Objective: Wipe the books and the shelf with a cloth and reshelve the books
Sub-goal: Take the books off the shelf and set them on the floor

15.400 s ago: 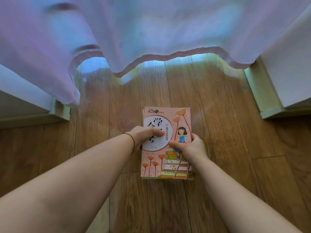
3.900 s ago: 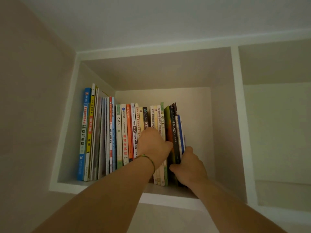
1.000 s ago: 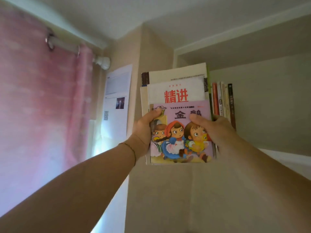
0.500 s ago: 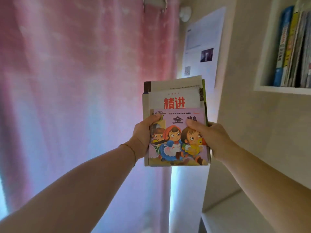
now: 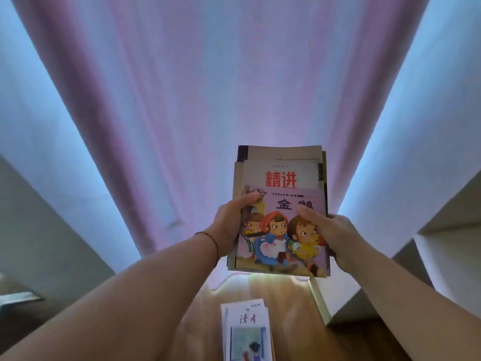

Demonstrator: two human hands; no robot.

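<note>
I have a bundle of several paperback books (image 5: 282,212), the front one a lilac picture book with three cartoon children on its cover, clamped between both hands and held up in front of the pink-and-white curtain (image 5: 208,87). The bundle stands with its long axis running up and away from me, covers facing me. My left hand (image 5: 231,227) wraps the left edge, thumb lying over the top corner of the lilac cover and fingers hidden behind the stack; my right hand (image 5: 330,230) grips the right edge the same way, thumb pressed across the cover near the title. Both arms reach out nearly straight at about the same length, so neither hand is nearer. What matters next, I judge, is the smaller stack of magazines with a pale cover and brush-written title (image 5: 247,332) lying flat on the brown wooden floor (image 5: 286,308), almost straight below my bundle and a little to the left, its long axis in line with mine. Setting these down there would mean lowering them and tipping them flat. No cloth is in view, nor the shelf's own books.
</note>
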